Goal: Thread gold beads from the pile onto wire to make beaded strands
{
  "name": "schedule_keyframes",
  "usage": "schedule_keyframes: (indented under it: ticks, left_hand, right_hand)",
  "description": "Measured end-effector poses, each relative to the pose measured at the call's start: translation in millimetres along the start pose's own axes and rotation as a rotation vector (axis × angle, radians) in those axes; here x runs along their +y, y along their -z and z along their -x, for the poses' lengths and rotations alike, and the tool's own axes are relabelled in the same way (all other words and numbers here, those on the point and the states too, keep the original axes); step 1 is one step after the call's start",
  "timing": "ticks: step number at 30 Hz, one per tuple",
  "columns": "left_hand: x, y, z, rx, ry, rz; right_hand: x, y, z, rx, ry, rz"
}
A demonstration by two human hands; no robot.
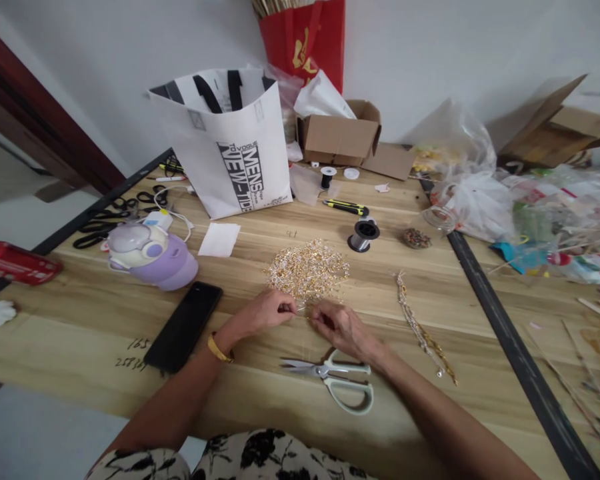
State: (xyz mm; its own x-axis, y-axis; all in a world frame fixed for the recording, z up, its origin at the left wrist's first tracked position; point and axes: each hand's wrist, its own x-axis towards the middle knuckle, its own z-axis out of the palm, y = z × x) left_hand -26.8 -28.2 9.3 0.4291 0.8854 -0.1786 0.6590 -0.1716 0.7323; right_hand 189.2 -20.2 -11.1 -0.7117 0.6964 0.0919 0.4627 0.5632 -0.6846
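I had both hands at the near edge of the beads (pixel 307 268). The left hand (pixel 267 309) had thumb and forefinger brought together at the tips, the right hand (pixel 341 327) was pinched just as narrow, and a fine strand (pixel 303 316) seemed to run across the small gap between them. From my distance I couldn't tell whether a bead sat inside either pinch. The strand looked nearly weightless and thin, probably springy and easy to kink; I judged it best held lightly between the pads, close to the end being worked.

The beads, just beyond the fingers, lay in a loose, glittering heap, gold mixed with clear. They looked tiny, hard and slippery, apt to scatter at a brush and best taken singly by the sides. Right of the right fingers, bead strings (pixel 420 325), gold and silvery, lay limp in a narrow band. The scissors (pixel 322 371), steel with smooth pale loops, rested just nearer the body than the right fingers. Beyond those fingers stood a round spool (pixel 365 235), black-rimmed and wound in shiny grey. Left of the left fingers lay a flat, glossy phone (pixel 184 327).
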Motion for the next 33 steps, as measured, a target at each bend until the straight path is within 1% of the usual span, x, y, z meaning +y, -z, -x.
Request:
schedule_keyframes:
  ticks: [3, 5, 7, 10, 15, 19, 24, 28, 33]
  left_hand:
    - [-1.3, 0.3, 5.0, -0.018, -0.056, -0.09]
    - [-2.9, -0.1, 6.9, -0.033, -0.102, -0.122]
    - [-4.5, -0.2, 7.7, -0.032, -0.139, -0.136]
    - [-6.1, 0.9, 8.4, -0.032, -0.17, -0.157]
    - [-9.7, 3.2, 10.3, -0.059, -0.159, -0.159]
    - [-12.9, 4.1, 10.2, -0.072, -0.169, -0.129]
    - [-12.6, 5.6, 9.2, -0.084, -0.179, -0.115]
    - [-12.8, 6.6, 9.7, -0.086, -0.169, -0.093]
    - [-13.8, 6.5, 10.1, -0.087, -0.167, -0.075]
  right_hand:
    - [-6.2, -4.3, 1.1, -0.018, 0.126, 0.22]
    - [-8.7, -6.7, 1.7, -0.037, 0.176, 0.35]
    - [-10.2, -7.5, 2.1, -0.065, 0.192, 0.424]
    - [-11.8, -5.2, 2.2, -0.095, 0.217, 0.45]
    - [-15.8, 3.4, 1.3, -0.18, 0.23, 0.447]
    - [-18.0, 8.5, 2.8, -0.202, 0.228, 0.431]
    - [-15.4, 9.5, 9.6, -0.176, 0.245, 0.387]
    - [-9.8, 6.8, 15.2, -0.13, 0.243, 0.251]
    - [-0.2, 2.9, 18.0, -0.068, 0.137, 0.042]
